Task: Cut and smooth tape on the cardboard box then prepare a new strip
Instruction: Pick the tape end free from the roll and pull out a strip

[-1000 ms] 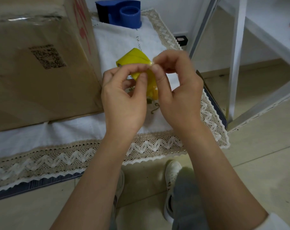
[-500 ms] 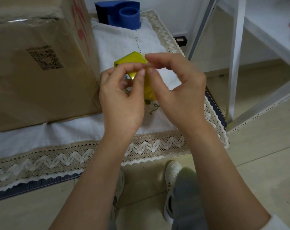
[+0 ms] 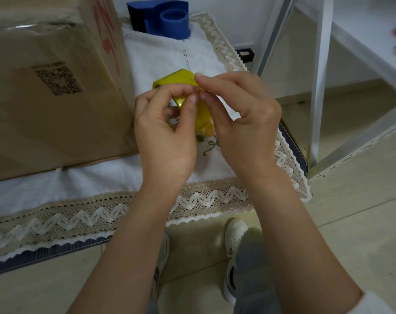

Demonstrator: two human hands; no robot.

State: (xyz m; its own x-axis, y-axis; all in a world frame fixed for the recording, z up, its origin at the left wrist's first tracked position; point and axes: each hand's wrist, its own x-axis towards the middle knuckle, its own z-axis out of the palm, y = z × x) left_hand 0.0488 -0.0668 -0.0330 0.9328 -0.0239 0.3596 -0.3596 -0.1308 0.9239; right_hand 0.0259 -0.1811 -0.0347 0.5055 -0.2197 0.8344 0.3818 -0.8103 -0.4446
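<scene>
A yellow plastic tape holder is held above the white cloth, just right of the cardboard box. My left hand grips the holder from below and the left, thumb and forefinger on its front. My right hand pinches thumb and forefinger together at the holder's upper right edge. Whether clear tape lies between those fingertips cannot be made out. Shiny clear tape runs along the box's top edge. Most of the holder is hidden behind my fingers.
A blue tape dispenser stands at the back of the lace-trimmed tablecloth. A white metal shelf frame rises at the right, with a small black object on the floor near it. My shoes are below the table edge.
My right fingertips have slid a little left and up along the holder's top edge. The left hand keeps its grip and has barely moved.
</scene>
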